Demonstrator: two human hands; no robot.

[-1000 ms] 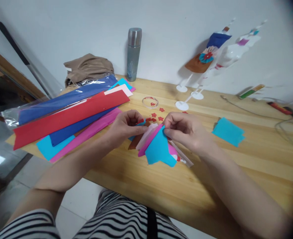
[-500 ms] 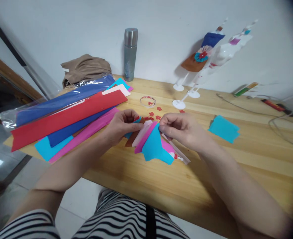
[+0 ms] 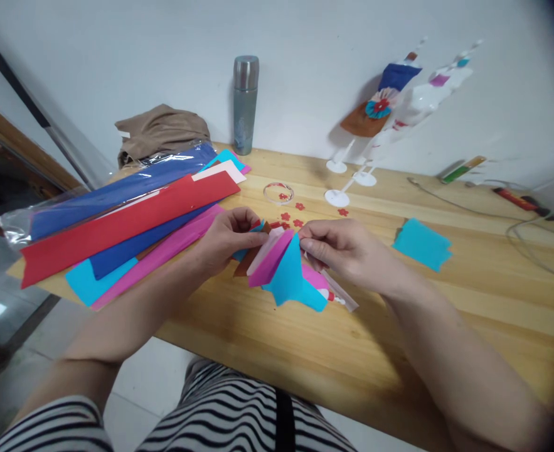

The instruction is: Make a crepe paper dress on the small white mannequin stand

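Observation:
Several coloured pieces of crepe paper (image 3: 271,258) hang between my two hands, fanned out in brown, pale pink, magenta and turquoise. My left hand (image 3: 236,235) pinches the brown and pale pink end between thumb and finger. At the other end, the fingertips of my right hand (image 3: 326,246) are closed on the top edge of the turquoise piece (image 3: 292,276). Below lie a magenta strip, a pale pink strip (image 3: 345,295) and a small tube with a red and white tip (image 3: 335,298), partly covered by the paper. Small red paper flowers (image 3: 300,206) are scattered just beyond my hands.
Crepe paper strips (image 3: 130,220) and a blue roll in clear plastic (image 3: 130,182) cover the left side. A steel flask (image 3: 245,107) and doll figures on white stands (image 3: 337,198) stand at the back. Turquoise paper (image 3: 422,245), a cable (image 3: 455,204) and clear tape ring (image 3: 278,193) lie around.
The magenta piece has spread leftwards away from the turquoise piece, opening a fold between them. Both hands keep their pinch and have hardly moved.

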